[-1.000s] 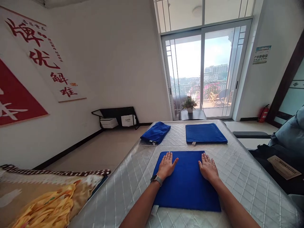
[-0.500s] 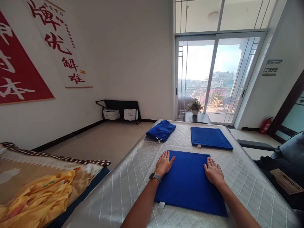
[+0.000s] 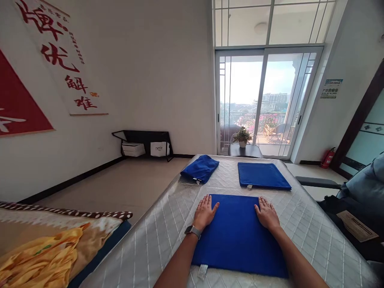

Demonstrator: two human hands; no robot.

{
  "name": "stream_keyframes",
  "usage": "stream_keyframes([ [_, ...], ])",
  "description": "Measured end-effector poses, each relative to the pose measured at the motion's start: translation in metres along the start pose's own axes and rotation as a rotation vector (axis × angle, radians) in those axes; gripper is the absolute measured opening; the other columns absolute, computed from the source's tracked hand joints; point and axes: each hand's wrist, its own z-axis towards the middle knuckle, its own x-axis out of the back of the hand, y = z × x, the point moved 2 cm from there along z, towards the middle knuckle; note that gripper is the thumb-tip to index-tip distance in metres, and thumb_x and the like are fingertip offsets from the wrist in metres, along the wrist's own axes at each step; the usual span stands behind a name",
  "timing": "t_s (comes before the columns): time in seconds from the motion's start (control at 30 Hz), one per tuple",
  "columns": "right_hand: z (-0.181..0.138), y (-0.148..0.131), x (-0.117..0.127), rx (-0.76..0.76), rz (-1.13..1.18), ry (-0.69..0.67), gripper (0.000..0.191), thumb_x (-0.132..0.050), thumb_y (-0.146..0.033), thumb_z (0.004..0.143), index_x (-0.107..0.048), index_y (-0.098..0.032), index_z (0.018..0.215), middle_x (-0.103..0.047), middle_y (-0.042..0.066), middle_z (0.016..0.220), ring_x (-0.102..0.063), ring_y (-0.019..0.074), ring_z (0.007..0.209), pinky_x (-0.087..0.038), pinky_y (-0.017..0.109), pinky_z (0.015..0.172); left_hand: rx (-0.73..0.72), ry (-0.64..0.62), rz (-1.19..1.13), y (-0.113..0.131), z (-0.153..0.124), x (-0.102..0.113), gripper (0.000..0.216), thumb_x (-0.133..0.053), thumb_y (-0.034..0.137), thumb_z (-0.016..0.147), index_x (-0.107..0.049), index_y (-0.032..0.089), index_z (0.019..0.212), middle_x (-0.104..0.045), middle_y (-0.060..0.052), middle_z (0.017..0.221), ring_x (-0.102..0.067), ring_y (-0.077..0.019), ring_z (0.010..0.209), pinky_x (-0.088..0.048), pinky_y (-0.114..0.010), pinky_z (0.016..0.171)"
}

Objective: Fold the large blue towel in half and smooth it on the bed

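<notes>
A flat blue fabric piece [image 3: 235, 236], perhaps a cushion cover, lies spread on the silver quilted surface [image 3: 156, 236]. A white tag [image 3: 203, 272] sticks out at its near left edge. My left hand [image 3: 205, 213], with a watch on the wrist, rests flat on the far left corner, fingers stretched out. At the far right corner lies my right hand [image 3: 266, 214], also flat with fingers extended. Beyond them, a crumpled blue fabric piece [image 3: 200, 169] is on the left and a neatly flat blue piece [image 3: 263, 176] on the right.
Yellow cloth [image 3: 42, 256] lies on a patterned blanket [image 3: 99, 222] at left. A potted plant [image 3: 243, 137] stands on a dark chair [image 3: 245, 151] before the sliding glass door. At right are a dark seat with a cardboard piece [image 3: 357, 226] and a fire extinguisher [image 3: 327, 158].
The view has turned slightly, shifting the room a little leftward and down. Both hands stay flat on the far corners of the blue fabric piece, which looks the same.
</notes>
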Motion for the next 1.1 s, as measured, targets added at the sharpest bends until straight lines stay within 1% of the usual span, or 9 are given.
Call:
stream_keyframes([
  [0.3,0.001,0.001,-0.002,0.003,0.042,0.029,0.067,-0.022,-0.043,0.099,-0.022,-0.01,0.157,-0.023,0.01,0.163,-0.018,0.0206,0.15,-0.009,0.04,0.121,0.004,-0.032,0.036,-0.001,0.002,0.001,0.079,-0.014,0.063,0.1,-0.032,0.007,0.152,-0.032,-0.017,0.158,-0.027,-0.0272,0.148,-0.023,-0.043,0.12],
  [0.47,-0.001,0.002,-0.003,0.009,0.069,0.056,0.067,-0.024,-0.042,0.099,-0.024,-0.008,0.156,-0.024,0.011,0.162,-0.018,0.0214,0.15,-0.008,0.04,0.121,-0.025,-0.103,0.106,0.006,0.01,0.009,0.072,-0.018,0.052,0.102,-0.037,-0.001,0.148,-0.036,-0.026,0.153,-0.034,-0.0333,0.144,-0.031,-0.049,0.115],
  [0.57,-0.001,0.001,-0.002,0.003,0.079,0.055,0.066,-0.025,-0.041,0.098,-0.026,-0.007,0.155,-0.025,0.012,0.161,-0.02,0.0219,0.149,-0.008,0.04,0.121,-0.148,-0.079,0.115,0.043,0.012,0.009,0.067,-0.02,0.05,0.103,-0.038,0.005,0.149,-0.038,-0.022,0.154,-0.032,-0.0306,0.145,-0.03,-0.049,0.116],
  [0.67,-0.003,0.002,0.0,0.002,0.081,0.059,0.065,-0.026,-0.041,0.099,-0.027,-0.008,0.155,-0.024,0.012,0.162,-0.022,0.0227,0.149,-0.009,0.041,0.121,-0.392,-0.068,0.037,0.109,0.009,0.0,0.063,-0.021,0.051,0.103,-0.04,0.011,0.149,-0.043,-0.017,0.152,-0.036,-0.0257,0.144,-0.032,-0.043,0.117],
  [0.77,-0.004,0.004,-0.001,0.041,0.051,0.059,0.062,-0.026,-0.036,0.099,-0.028,-0.008,0.155,-0.023,0.012,0.162,-0.021,0.0227,0.149,-0.01,0.041,0.121,-0.538,-0.021,-0.072,0.177,0.008,-0.014,0.06,-0.022,0.051,0.104,-0.041,0.016,0.148,-0.049,-0.014,0.149,-0.043,-0.0245,0.14,-0.033,-0.043,0.116],
  [0.83,-0.006,0.007,-0.003,0.077,0.018,0.057,0.061,-0.027,-0.027,0.097,-0.028,-0.008,0.155,-0.02,0.01,0.163,-0.018,0.0217,0.15,-0.01,0.04,0.121,-0.606,-0.006,-0.136,0.209,0.011,-0.023,0.056,-0.021,0.047,0.105,-0.04,0.019,0.149,-0.051,-0.012,0.148,-0.045,-0.0218,0.138,-0.034,-0.042,0.116],
  [0.93,-0.006,0.01,-0.007,0.086,-0.002,0.057,0.062,-0.029,-0.021,0.094,-0.027,-0.011,0.155,-0.019,0.008,0.164,-0.016,0.0198,0.15,-0.011,0.038,0.121,-0.605,0.001,-0.189,0.227,0.017,-0.035,0.054,-0.018,0.044,0.105,-0.038,0.02,0.15,-0.051,-0.011,0.148,-0.044,-0.0205,0.139,-0.033,-0.043,0.116],
  [1.0,-0.005,0.01,-0.008,0.072,0.008,0.053,0.062,-0.029,-0.021,0.094,-0.027,-0.012,0.156,-0.02,0.007,0.163,-0.017,0.0194,0.15,-0.012,0.038,0.121,-0.554,-0.025,-0.187,0.223,0.019,-0.042,0.057,-0.015,0.046,0.105,-0.037,0.02,0.151,-0.048,-0.01,0.151,-0.04,-0.0212,0.141,-0.031,-0.044,0.118],
  [1.1,-0.003,0.007,-0.006,0.053,0.039,0.05,0.061,-0.026,-0.026,0.096,-0.027,-0.011,0.156,-0.022,0.008,0.163,-0.017,0.0203,0.15,-0.011,0.04,0.121,-0.487,-0.08,-0.137,0.204,0.021,-0.046,0.064,-0.011,0.052,0.104,-0.037,0.018,0.152,-0.041,-0.01,0.155,-0.032,-0.0219,0.146,-0.027,-0.044,0.12],
])
